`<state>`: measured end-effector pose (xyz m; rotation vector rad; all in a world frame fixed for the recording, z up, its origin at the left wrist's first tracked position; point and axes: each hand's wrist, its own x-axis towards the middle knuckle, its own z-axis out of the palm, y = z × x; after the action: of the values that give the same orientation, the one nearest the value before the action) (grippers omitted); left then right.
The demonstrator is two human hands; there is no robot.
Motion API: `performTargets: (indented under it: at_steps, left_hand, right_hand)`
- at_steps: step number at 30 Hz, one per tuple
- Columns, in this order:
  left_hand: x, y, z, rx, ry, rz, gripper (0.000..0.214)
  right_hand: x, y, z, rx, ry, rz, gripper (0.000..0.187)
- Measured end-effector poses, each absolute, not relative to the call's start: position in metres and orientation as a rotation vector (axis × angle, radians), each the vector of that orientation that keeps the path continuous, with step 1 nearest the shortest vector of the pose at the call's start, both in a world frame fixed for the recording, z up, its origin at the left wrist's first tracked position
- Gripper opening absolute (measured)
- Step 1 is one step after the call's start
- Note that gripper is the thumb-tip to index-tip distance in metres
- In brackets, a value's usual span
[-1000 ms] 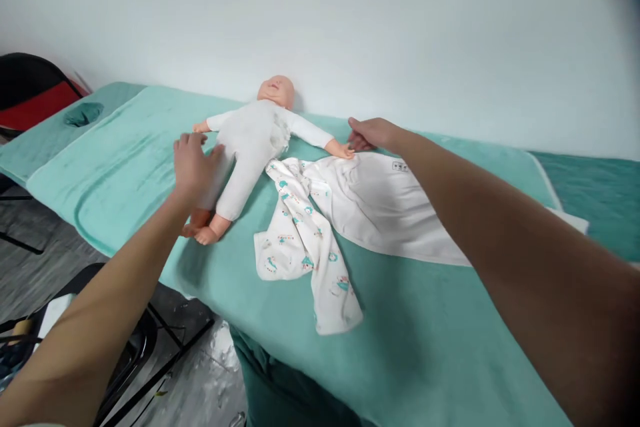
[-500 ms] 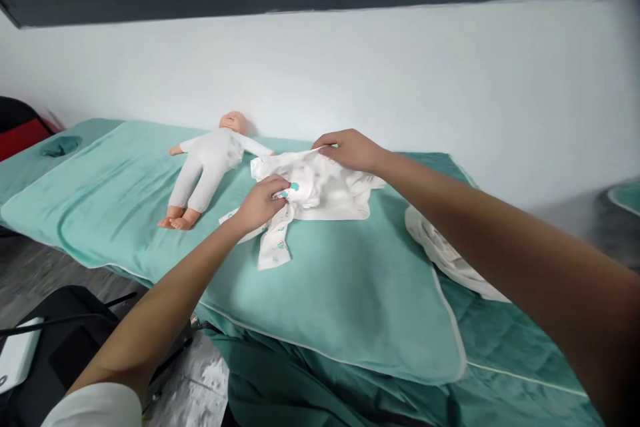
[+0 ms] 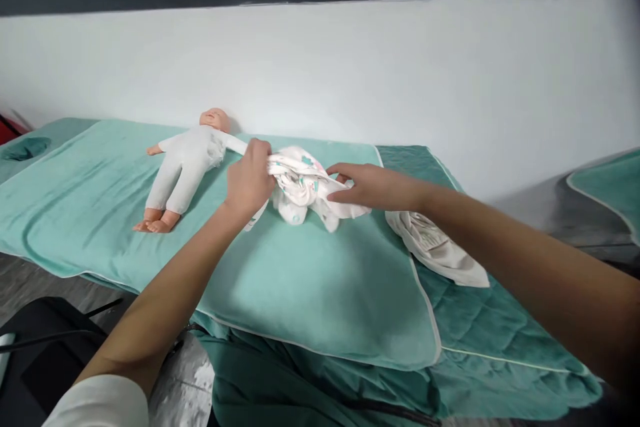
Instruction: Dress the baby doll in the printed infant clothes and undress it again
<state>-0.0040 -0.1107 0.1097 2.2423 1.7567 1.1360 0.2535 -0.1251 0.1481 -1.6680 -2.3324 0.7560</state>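
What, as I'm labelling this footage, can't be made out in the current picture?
All in the head view:
Doll: one arm's end, hidden by the person's left hand.
Printed cloth: full shape, hidden in its bunched folds.
Pale object: cut off by the left edge.

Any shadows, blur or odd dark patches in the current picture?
Head view: a soft-edged shadow lies on the light green blanket, in front of the bunched printed cloth; head view: the cloth's small print is too soft to make out; head view: the top right corner darkens beside the white wall.
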Motion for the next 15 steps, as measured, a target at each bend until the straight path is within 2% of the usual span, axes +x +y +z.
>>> performTargets:
  at_steps: [2, 5, 9, 13, 15]
  left_hand:
    - [0.0, -0.114, 0.111, 2.111, 1.757, 1.319, 0.036]
    - [0.008, -0.123, 0.111, 2.01, 1.523, 1.505, 0.045]
    - [0.0, -0.136, 0.101, 2.132, 1.203, 1.288, 0.051]
    - [-0.029, -0.136, 0.073, 2.287, 1.123, 1.186, 0.086]
    - [-0.045, -0.136, 0.054, 2.271, 1.187, 1.303, 0.091]
  right_hand:
    - [0.244, -0.121, 0.127, -1.647, -2.277, 0.835, 0.045]
    - [0.215, -0.118, 0.094, -1.31, -2.004, 1.092, 0.047]
    - [0.173, -0.113, 0.065, -0.934, -1.509, 1.453, 0.047]
    - [0.138, -0.11, 0.065, -0.769, -1.286, 1.528, 0.047]
    - [0.121, -0.112, 0.067, -0.755, -1.439, 1.478, 0.049]
